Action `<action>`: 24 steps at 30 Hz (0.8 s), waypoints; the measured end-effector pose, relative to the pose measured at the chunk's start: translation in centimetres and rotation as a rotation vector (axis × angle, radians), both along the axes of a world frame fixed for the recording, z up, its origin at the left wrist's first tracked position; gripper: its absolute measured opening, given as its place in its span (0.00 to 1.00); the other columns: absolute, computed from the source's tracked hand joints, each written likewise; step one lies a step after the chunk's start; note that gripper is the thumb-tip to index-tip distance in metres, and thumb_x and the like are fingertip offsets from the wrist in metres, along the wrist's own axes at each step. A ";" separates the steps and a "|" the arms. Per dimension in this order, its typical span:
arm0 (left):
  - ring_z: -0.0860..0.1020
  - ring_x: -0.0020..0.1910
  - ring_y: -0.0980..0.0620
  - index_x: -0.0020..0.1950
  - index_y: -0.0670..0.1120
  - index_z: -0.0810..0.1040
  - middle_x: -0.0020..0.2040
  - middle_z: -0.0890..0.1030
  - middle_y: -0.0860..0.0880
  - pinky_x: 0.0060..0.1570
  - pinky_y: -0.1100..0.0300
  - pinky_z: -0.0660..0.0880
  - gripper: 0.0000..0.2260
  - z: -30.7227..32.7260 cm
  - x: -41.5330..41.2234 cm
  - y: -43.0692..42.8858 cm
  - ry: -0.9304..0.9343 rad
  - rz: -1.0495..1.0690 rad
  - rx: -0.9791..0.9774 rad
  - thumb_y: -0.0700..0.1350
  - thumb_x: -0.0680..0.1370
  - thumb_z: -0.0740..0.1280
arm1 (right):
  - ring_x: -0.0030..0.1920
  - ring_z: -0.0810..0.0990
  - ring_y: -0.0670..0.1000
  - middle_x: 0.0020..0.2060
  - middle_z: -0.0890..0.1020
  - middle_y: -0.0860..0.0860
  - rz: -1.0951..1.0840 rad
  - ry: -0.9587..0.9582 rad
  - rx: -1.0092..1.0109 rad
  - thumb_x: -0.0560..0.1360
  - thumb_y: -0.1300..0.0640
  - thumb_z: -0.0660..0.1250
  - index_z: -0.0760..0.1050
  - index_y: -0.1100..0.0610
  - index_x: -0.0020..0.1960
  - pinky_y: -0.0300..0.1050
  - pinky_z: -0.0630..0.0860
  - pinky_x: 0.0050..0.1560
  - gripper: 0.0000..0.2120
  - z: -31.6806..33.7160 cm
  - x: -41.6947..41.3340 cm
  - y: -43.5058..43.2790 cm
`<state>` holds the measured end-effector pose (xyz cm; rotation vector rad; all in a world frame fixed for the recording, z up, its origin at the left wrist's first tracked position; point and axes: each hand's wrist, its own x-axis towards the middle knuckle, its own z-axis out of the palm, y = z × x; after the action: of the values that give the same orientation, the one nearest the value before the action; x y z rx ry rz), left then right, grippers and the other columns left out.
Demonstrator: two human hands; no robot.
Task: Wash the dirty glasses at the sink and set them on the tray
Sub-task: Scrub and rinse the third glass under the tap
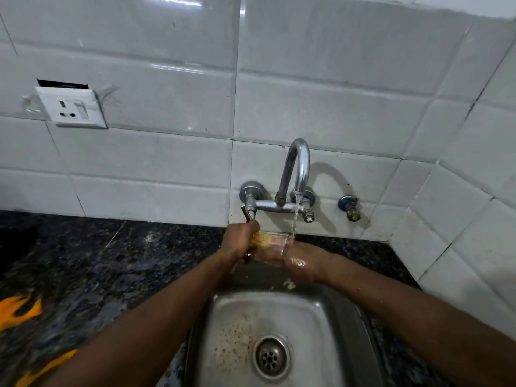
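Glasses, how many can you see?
1. The glass is in the right hand under the running water; the left hand presses a yellow sponge on it. Others may be hidden.

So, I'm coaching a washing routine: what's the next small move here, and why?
Probably twist the sponge against the glass: the left hand grips the sponge at the glass, and the right hand holds the glass under the stream.

My left hand (240,243), gripping a yellow scrubber (261,239), sits just under the left lever (248,214) of the curved chrome tap (297,169). My right hand (304,263) holds the clear drinking glass (272,250) close to the white tiled wall (167,163). Below, the steel sink basin (237,317) lies open, and the black speckled stone surface (83,261) offers room leftward.
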<state>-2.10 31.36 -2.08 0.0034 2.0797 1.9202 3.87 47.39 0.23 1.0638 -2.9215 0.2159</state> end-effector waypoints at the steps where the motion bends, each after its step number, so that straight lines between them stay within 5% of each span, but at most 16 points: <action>1: 0.73 0.24 0.51 0.43 0.41 0.78 0.34 0.78 0.44 0.23 0.66 0.64 0.12 0.2 0.1 -0.1 -0.054 -0.017 -0.016 0.48 0.79 0.63 | 0.62 0.78 0.56 0.64 0.78 0.57 -0.019 0.121 0.107 0.78 0.61 0.60 0.70 0.54 0.71 0.48 0.76 0.62 0.21 -0.5 -0.2 0.3; 3: 0.75 0.25 0.50 0.46 0.41 0.78 0.35 0.81 0.43 0.22 0.65 0.65 0.13 0.1 -0.1 -0.3 -0.098 -0.057 0.011 0.51 0.79 0.63 | 0.63 0.78 0.59 0.65 0.77 0.58 -0.024 0.206 0.187 0.76 0.63 0.63 0.70 0.54 0.71 0.55 0.78 0.61 0.23 -1.7 -0.8 0.7; 8: 0.77 0.34 0.47 0.42 0.43 0.79 0.38 0.79 0.45 0.27 0.61 0.70 0.10 -0.5 0.1 -0.5 0.115 -0.031 0.090 0.46 0.80 0.65 | 0.70 0.71 0.51 0.71 0.72 0.52 -0.029 -0.389 -0.262 0.76 0.62 0.63 0.65 0.50 0.75 0.52 0.67 0.72 0.28 -0.2 0.2 -0.9; 10: 0.75 0.31 0.47 0.41 0.42 0.79 0.36 0.79 0.44 0.26 0.63 0.67 0.11 -0.1 -0.1 -0.5 0.039 -0.020 0.008 0.46 0.79 0.64 | 0.67 0.72 0.51 0.69 0.74 0.54 0.031 -0.213 -0.042 0.79 0.56 0.58 0.67 0.52 0.73 0.46 0.69 0.70 0.23 0.2 0.5 -1.2; 13: 0.76 0.27 0.48 0.49 0.41 0.79 0.38 0.81 0.43 0.24 0.64 0.66 0.15 0.6 0.0 -0.8 -0.188 -0.111 -0.110 0.52 0.79 0.62 | 0.67 0.73 0.55 0.69 0.73 0.55 -0.075 -0.005 0.234 0.80 0.62 0.60 0.67 0.52 0.73 0.49 0.71 0.67 0.22 0.0 -0.1 -0.4; 16: 0.78 0.29 0.49 0.50 0.42 0.79 0.37 0.83 0.45 0.24 0.63 0.69 0.16 0.6 0.0 -1.0 -0.213 -0.106 0.115 0.55 0.77 0.65 | 0.65 0.75 0.52 0.66 0.77 0.53 0.053 -0.142 -0.086 0.76 0.60 0.66 0.71 0.46 0.70 0.48 0.73 0.66 0.24 -0.1 -0.3 -0.1; 18: 0.78 0.27 0.49 0.46 0.41 0.79 0.33 0.82 0.45 0.26 0.61 0.69 0.13 0.2 0.5 -0.8 -0.152 -0.009 0.183 0.51 0.78 0.66 | 0.49 0.81 0.43 0.48 0.83 0.45 -0.134 -0.378 -0.414 0.80 0.47 0.63 0.79 0.40 0.54 0.43 0.76 0.52 0.07 0.4 0.5 -1.0; 19: 0.77 0.26 0.48 0.43 0.40 0.79 0.33 0.81 0.44 0.25 0.61 0.69 0.12 0.1 0.7 -0.6 -0.092 0.063 0.162 0.48 0.78 0.66 | 0.39 0.80 0.40 0.38 0.83 0.43 -0.277 -0.400 -0.549 0.80 0.42 0.61 0.80 0.43 0.45 0.42 0.75 0.45 0.11 0.4 0.6 -1.7; 22: 0.79 0.32 0.44 0.41 0.40 0.81 0.37 0.82 0.40 0.24 0.60 0.72 0.12 -0.6 1.2 0.2 0.111 0.223 0.156 0.44 0.79 0.64 | 0.36 0.84 0.45 0.34 0.85 0.48 -0.518 -0.190 -0.830 0.77 0.36 0.59 0.83 0.54 0.40 0.45 0.80 0.43 0.26 -0.7 0.7 -3.6; 24: 0.80 0.34 0.45 0.42 0.42 0.82 0.37 0.82 0.43 0.28 0.57 0.75 0.09 -0.9 1.5 0.3 0.234 0.250 0.224 0.44 0.78 0.67 | 0.38 0.86 0.50 0.36 0.86 0.53 -0.637 -0.181 -0.996 0.79 0.42 0.62 0.84 0.57 0.41 0.48 0.82 0.46 0.22 -1.1 0.5 -4.1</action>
<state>-0.59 31.64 -2.96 0.0191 2.0763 2.4002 4.34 43.29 -0.91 -0.0315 -2.4833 1.5329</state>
